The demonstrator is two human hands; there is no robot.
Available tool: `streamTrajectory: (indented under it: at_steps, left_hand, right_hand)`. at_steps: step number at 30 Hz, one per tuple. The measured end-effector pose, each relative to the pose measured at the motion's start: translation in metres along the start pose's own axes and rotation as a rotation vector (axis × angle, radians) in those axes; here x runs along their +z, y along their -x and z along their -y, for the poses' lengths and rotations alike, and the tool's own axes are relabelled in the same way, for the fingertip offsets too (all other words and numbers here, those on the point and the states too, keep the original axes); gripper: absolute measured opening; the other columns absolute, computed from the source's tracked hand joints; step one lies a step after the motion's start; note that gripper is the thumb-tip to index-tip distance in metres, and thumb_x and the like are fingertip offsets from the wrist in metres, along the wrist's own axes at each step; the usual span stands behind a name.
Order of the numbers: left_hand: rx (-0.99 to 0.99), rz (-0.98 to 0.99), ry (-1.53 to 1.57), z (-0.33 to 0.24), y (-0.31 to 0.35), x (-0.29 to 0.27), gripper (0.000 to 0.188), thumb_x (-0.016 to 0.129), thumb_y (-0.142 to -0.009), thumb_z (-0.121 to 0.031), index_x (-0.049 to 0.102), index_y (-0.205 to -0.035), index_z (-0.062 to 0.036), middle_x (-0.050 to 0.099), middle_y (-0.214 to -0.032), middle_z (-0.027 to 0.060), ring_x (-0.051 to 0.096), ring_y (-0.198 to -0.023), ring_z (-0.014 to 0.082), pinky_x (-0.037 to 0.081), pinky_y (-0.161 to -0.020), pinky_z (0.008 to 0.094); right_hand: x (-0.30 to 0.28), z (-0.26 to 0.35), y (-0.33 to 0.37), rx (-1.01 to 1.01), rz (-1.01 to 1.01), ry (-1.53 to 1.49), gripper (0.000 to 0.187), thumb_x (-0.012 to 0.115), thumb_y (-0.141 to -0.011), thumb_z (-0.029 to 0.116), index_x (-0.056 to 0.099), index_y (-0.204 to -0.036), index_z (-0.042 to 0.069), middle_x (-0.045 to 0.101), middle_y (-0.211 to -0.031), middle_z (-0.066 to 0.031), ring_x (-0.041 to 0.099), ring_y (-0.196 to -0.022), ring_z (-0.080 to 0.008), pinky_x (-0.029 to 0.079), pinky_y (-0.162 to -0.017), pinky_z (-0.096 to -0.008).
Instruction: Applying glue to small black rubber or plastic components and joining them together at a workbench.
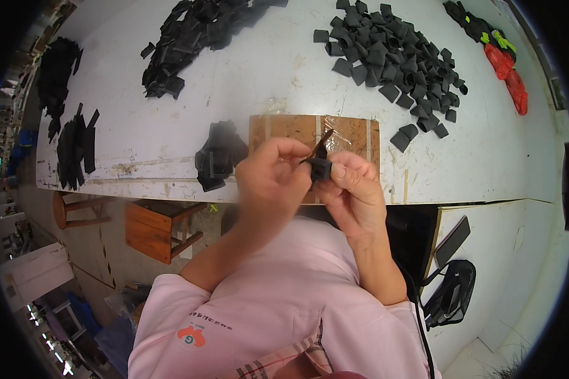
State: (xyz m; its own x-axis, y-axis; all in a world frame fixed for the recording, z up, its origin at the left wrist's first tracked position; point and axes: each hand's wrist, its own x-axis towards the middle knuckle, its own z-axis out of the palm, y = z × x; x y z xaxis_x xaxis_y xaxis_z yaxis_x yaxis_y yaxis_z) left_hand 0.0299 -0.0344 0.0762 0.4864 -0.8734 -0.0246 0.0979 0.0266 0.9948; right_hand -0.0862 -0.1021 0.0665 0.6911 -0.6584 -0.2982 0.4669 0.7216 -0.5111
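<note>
Both hands meet over the near edge of a brown board (354,129) on the white table. My right hand (355,189) pinches a small black fabric piece (321,169) between thumb and fingers. Close against its left side, my left hand (273,175) is closed, fingertips at the same piece, slightly smeared by motion. A thin, dark pointed end (326,138) sticks up between the hands; I cannot make out whether it is a tool or part of the fabric. Left of the board lies a small stack of black fabric pieces (220,155).
A heap of small folded black pieces (385,54) spreads at the far right, and a pile of flat black pieces (196,38) at the far left. Black strips (76,148) lie at the left edge. Red plastic bags (507,72) sit far right. Wooden stools (150,228) stand below left.
</note>
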Motion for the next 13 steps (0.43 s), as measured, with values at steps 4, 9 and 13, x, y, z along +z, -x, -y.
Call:
streamTrajectory:
  at_steps: [4,9,13]
  left_hand:
    - [0.07,-0.136,-0.215,-0.001,-0.002,0.01,0.011,0.052,-0.073,0.005,0.056,-0.082,-0.0017,0.057,-0.074,0.0051,0.046,-0.046,0.0071,0.036,-0.044,0.0172]
    - [-0.53,0.107,0.929,-0.01,-0.028,-0.007,0.013,0.041,-0.081,0.004,0.049,-0.092,0.0042,0.056,-0.072,0.0105,0.039,-0.034,0.0023,0.026,-0.029,0.0162]
    - [-0.604,0.395,1.636,-0.009,-0.034,-0.011,0.024,0.031,-0.085,0.001,0.039,-0.106,0.0069,0.052,-0.094,0.0235,0.037,-0.029,0.0049,0.025,-0.024,0.017]
  right_hand:
    - [-0.006,0.004,-0.002,0.112,0.126,-0.073,0.014,0.057,-0.081,0.015,0.053,-0.076,0.002,0.046,-0.065,0.0027,0.037,-0.054,-0.0048,0.029,-0.046,-0.0168]
    - [0.022,0.034,-0.005,-0.152,0.11,0.625,0.019,0.053,-0.085,0.022,0.052,-0.075,0.005,0.045,-0.066,0.0045,0.038,-0.059,-0.0032,0.029,-0.049,-0.0164]
    - [0.035,0.049,-0.027,-0.097,0.18,0.627,0.024,0.056,-0.083,0.026,0.051,-0.077,0.003,0.041,-0.061,0.0046,0.032,-0.05,-0.0014,0.026,-0.044,-0.015]
